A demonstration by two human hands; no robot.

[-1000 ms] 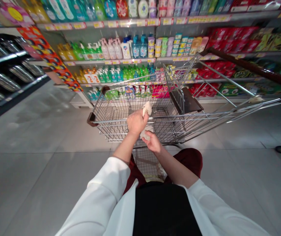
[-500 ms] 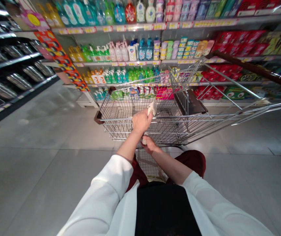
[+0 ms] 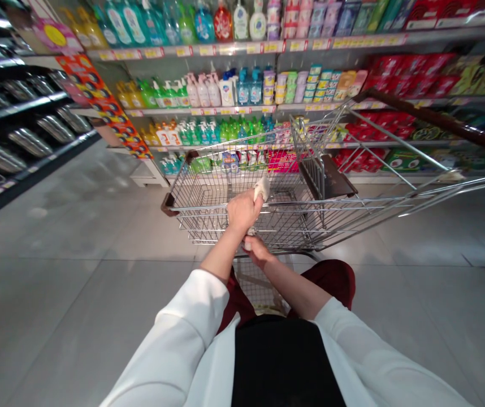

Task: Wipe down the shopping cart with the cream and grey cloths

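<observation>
In the head view my left hand (image 3: 241, 211) is closed on a cream-white cloth (image 3: 262, 188), a crumpled end of which sticks out past the thumb. It rests at the top side rail of a wire shopping cart (image 3: 208, 210). Lower and slightly to the right, my right hand (image 3: 258, 251) is closed just outside the cart's side wires. A bit of whitish material shows at its fingers; whether it belongs to the same cloth I cannot tell. My left wrist partly covers the right fingertips.
The cart's brown handle (image 3: 433, 121) reaches to the right, with a brown child-seat flap (image 3: 331, 178) inside. Behind stand shelves of pump bottles (image 3: 203, 90) and red packs (image 3: 416, 73). Dark racks of metal pans (image 3: 28, 141) are at left. Grey floor tiles (image 3: 56, 316) lie around.
Hardly anything differs. The view has shifted very slightly, and a little more whitish material shows between my two hands. Both hands stay at the cart's side.
</observation>
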